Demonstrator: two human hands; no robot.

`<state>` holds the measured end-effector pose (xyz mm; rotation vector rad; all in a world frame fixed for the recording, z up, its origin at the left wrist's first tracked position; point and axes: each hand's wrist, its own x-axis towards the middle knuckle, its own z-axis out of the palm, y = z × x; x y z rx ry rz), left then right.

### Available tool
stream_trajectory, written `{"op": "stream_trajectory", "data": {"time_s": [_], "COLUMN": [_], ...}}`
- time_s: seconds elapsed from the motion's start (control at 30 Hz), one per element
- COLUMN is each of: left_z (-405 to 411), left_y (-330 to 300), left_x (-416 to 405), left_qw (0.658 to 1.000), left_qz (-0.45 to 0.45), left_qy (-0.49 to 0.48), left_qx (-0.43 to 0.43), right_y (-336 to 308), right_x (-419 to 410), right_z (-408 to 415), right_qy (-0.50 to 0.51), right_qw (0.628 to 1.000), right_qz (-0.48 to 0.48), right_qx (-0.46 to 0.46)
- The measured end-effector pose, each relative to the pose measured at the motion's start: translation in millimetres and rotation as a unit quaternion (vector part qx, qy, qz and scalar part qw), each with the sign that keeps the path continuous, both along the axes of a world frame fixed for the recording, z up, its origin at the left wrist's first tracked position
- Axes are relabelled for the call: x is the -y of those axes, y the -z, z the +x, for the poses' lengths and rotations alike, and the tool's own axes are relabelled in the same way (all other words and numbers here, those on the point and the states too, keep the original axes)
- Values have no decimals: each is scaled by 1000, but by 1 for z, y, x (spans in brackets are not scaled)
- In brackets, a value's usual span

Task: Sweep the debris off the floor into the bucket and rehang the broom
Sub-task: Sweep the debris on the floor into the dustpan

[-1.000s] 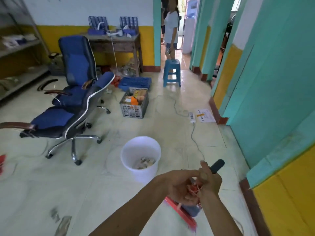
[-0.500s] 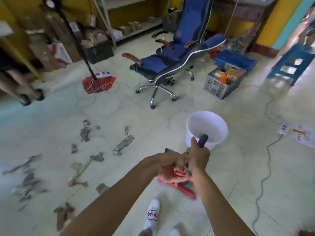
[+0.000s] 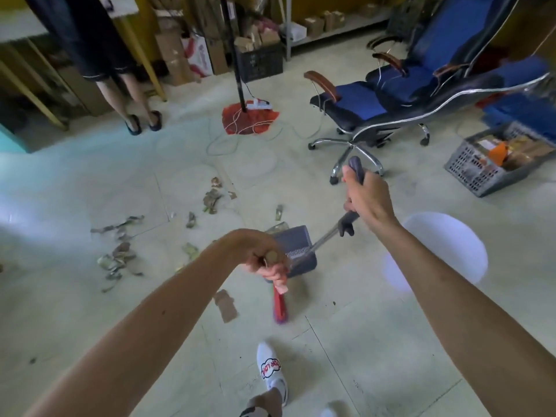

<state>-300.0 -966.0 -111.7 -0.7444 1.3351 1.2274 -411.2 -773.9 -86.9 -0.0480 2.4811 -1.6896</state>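
Hands have parted: left [image 3: 264, 260] grips broom [image 3: 279, 305], right [image 3: 365, 197] lifts dustpan [image 3: 298, 251].

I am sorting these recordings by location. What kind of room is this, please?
Probably a storeroom or back office, not a home. Metal shelving along the wall holds cardboard boxes, blue office chairs stand on the tiled floor, and a plastic crate of packaged goods sits nearby.

Red broom head [image 3: 279, 305]; grey dustpan [image 3: 296, 251]; white bucket [image 3: 442, 251]; brown debris [image 3: 120, 257]; blue chair [image 3: 391, 91]; pale floor tiles [image 3: 75, 182].
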Motion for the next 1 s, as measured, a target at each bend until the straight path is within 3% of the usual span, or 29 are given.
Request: {"op": "stream_trajectory", "data": {"time_s": [0.17,0.37,0.43,0.53,0.6,0.7,0.87,1.0], "left_z": [-12,-31,-42,-69,-96,-142,-222,-248], "left_y": [-29,-25,-10,26,49,77,109,128], "left_x": [69,107,111,113,117,129,167,211], "left_qw": [983,906,860,767,724,722,779,751], "left_qz": [-124,-246,-294,-373,-402,-410,-429,-462], "left_qy": [114,305,367,450,487,496,393,423], "left_qx": [-69,-161,-196,-266,-277,-255,-233,-209], "right_y": [-31,-66,-68,-63,-58,-57,-64,-75], "right_x": [35,60,69,80,84,87,75,62], "right_z": [-49,-114,-139,-183,-217,-271,-349,-392], "right_qy": [-51,-61,-83,-103,-98,-63,-63,-142], "right_qw": [993,980,989,992,989,990,995,987], "right_qz": [83,122,52,-74,-108,-113,-75,-46], "right_qx": [-69,-143,-109,-9,37,47,26,55]}}
